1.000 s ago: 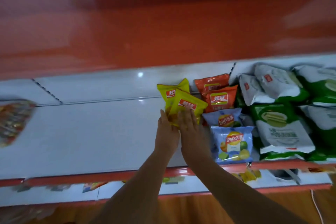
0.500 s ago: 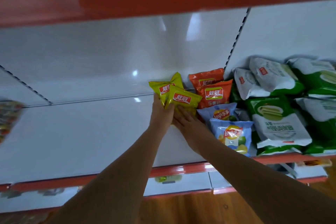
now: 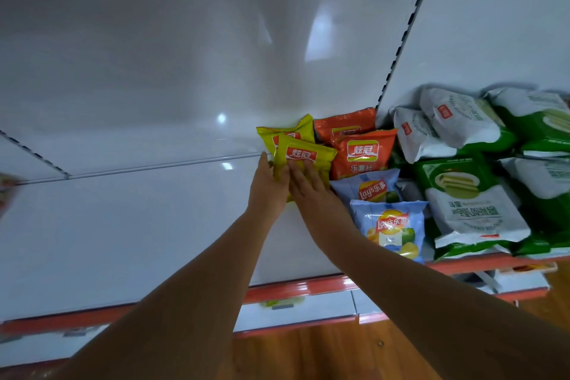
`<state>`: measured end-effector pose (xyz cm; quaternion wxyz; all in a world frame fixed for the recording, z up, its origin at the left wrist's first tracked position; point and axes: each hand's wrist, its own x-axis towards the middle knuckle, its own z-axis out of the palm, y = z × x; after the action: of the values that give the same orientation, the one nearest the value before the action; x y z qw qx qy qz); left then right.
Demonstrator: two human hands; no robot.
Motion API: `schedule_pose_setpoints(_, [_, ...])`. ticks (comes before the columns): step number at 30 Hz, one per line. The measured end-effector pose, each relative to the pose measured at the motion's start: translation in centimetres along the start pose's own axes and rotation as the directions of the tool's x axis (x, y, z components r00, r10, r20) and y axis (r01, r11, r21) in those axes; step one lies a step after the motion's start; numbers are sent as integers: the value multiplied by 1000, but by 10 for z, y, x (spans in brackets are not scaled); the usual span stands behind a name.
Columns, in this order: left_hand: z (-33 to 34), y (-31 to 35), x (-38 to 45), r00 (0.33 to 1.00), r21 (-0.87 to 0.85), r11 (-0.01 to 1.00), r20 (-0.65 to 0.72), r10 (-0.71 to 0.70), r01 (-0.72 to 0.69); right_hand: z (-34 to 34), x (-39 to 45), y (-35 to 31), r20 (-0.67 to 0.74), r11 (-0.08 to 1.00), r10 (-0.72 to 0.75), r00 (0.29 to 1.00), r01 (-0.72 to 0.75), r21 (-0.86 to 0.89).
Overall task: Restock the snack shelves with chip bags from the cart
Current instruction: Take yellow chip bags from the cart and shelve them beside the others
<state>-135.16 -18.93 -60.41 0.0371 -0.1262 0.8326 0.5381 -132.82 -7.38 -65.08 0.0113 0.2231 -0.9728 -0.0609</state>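
Reaching out over the white shelf, both hands meet at the front yellow chip bag. The left hand is at the bag's left edge, with its thumb up along the side and its fingers tucked behind the bag, so I cannot tell how much they curl. The right hand lies flat on the front of the bag with its fingers straight and spread a little. This bag stands near the back of the shelf, leaning on a second yellow bag behind it. Just to the right are two orange bags, touching the yellow ones. In front of those sit two blue chip bags. Farther right is a pile of green and white packs. Below the shelf is a wood floor
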Motion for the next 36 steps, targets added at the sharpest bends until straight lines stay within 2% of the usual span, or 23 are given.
schedule_pose_setpoints(2, [1,-6,-7,991,79,996,-130,42,-32,-3,-1,4,-13,997,-37,999,36,-75])
schedule_pose_setpoints(4, [3,-11,-12,986,48,998,-158,54,-47,-5,-1,6,-16,996,-53,998,52,-67])
schedule_pose_setpoints(6, [6,-16,-16,993,91,994,-101,64,-55,-12,-5,4,-8,997,-21,1000,21,72])
schedule_pose_setpoints(10, [4,-21,-22,997,207,978,-71,36,-21,-24,-14,-4,-191,920,75,979,6,392])
schedule_pose_setpoints(13, [2,-24,-24,998,253,967,-60,1,14,-19,-18,-5,-262,865,101,960,45,499])
schedule_pose_setpoints(16, [0,-23,-27,999,299,954,-31,-18,27,-13,-20,-2,-234,846,126,964,18,533])
schedule_pose_setpoints(22, [-8,-21,-31,995,268,962,64,-77,57,-28,-20,-8,-203,772,188,961,-17,635])
schedule_pose_setpoints(27, [-29,-10,-56,991,400,916,105,-85,36,-59,-39,-21,-193,777,194,962,-30,629])
schedule_pose_setpoints(30, [-50,6,-84,995,391,920,89,-53,14,-94,-63,-29,-147,735,259,955,-96,671])
schedule_pose_setpoints(33, [-68,39,-128,998,328,944,61,-9,-12,-132,-100,-32,-143,658,369,918,-149,738])
schedule_pose_setpoints(36, [-79,80,-183,985,282,948,125,117,-148,-174,-149,-26,-135,588,472,871,-197,784])
